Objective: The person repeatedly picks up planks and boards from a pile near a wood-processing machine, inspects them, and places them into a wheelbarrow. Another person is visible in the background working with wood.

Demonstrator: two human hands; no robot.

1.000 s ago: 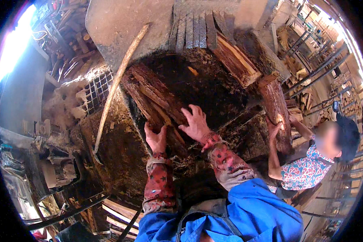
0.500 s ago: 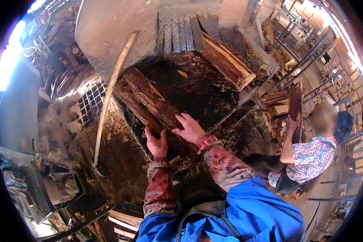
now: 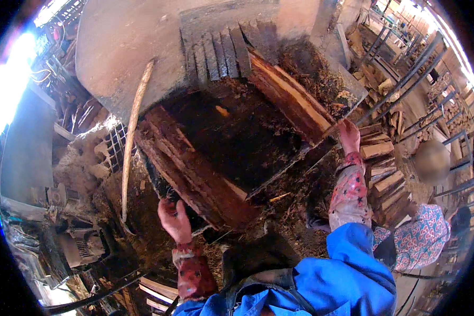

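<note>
Two long bark-covered wood slabs lie on a dark, debris-strewn metal bed (image 3: 231,134). My left hand (image 3: 175,220) is open beside the near end of the left wood slabs (image 3: 195,168), its fingers apart and holding nothing. At the near end of the right wood slab (image 3: 289,100), which has a pale split face, my right hand (image 3: 348,136) reaches up with fingers stretched out. It touches or nearly touches that end; the exact contact is hard to make out.
A long wooden-handled tool (image 3: 134,134) leans at the left against a large plate (image 3: 126,47). Dark overlapping strips (image 3: 216,55) hang at the far side. To the right, a person in a patterned shirt (image 3: 418,234) bends beside stacked split wood (image 3: 384,179). Metal rails (image 3: 400,79) run behind.
Both my hands have left the left slabs: the right moved across to the right slab, the left drew down and left. The left slabs sit lower. The other person has bent down.
</note>
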